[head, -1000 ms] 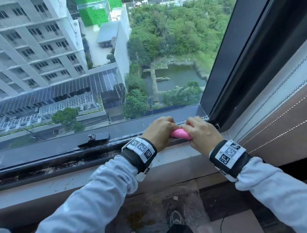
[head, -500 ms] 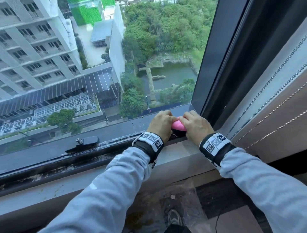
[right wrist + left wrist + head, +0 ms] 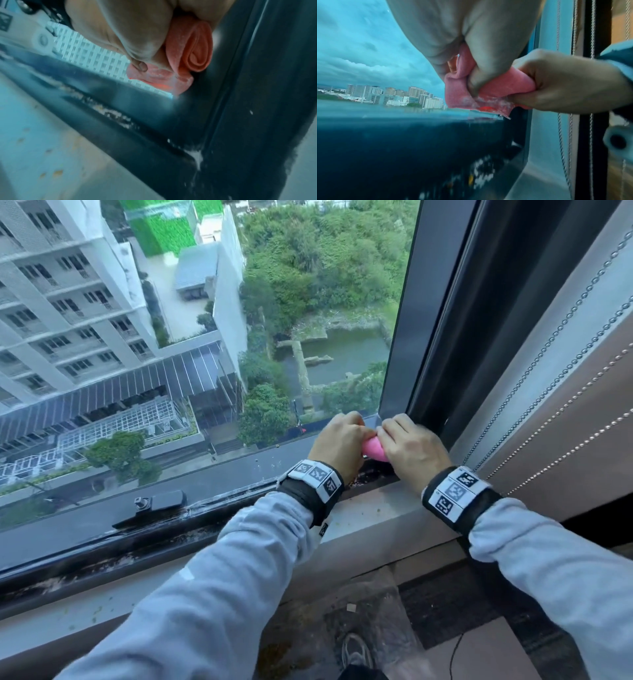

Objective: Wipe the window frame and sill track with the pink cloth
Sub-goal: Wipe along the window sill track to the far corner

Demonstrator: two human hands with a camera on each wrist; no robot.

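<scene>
Both hands hold a bunched pink cloth (image 3: 374, 449) at the bottom right corner of the window, where the dark upright frame (image 3: 404, 313) meets the sill track (image 3: 191, 537). My left hand (image 3: 337, 445) grips its left part, fingers curled round the folds (image 3: 462, 86). My right hand (image 3: 409, 450) grips the right part; the right wrist view shows the rolled cloth (image 3: 197, 54) under the fingers, just above the track corner. The black track is speckled with pale grime (image 3: 109, 112). Whether the cloth touches the frame I cannot tell.
A black window latch (image 3: 156, 503) sits on the lower frame to the left. A blind with bead chains (image 3: 548, 364) hangs on the right. The pale sill ledge (image 3: 370, 515) lies below the hands, with crumbs on it. A shoe (image 3: 356, 652) shows on the floor.
Both hands have carried the cloth further along the track to the right and up into the frame's corner. The grip of both hands is unchanged.
</scene>
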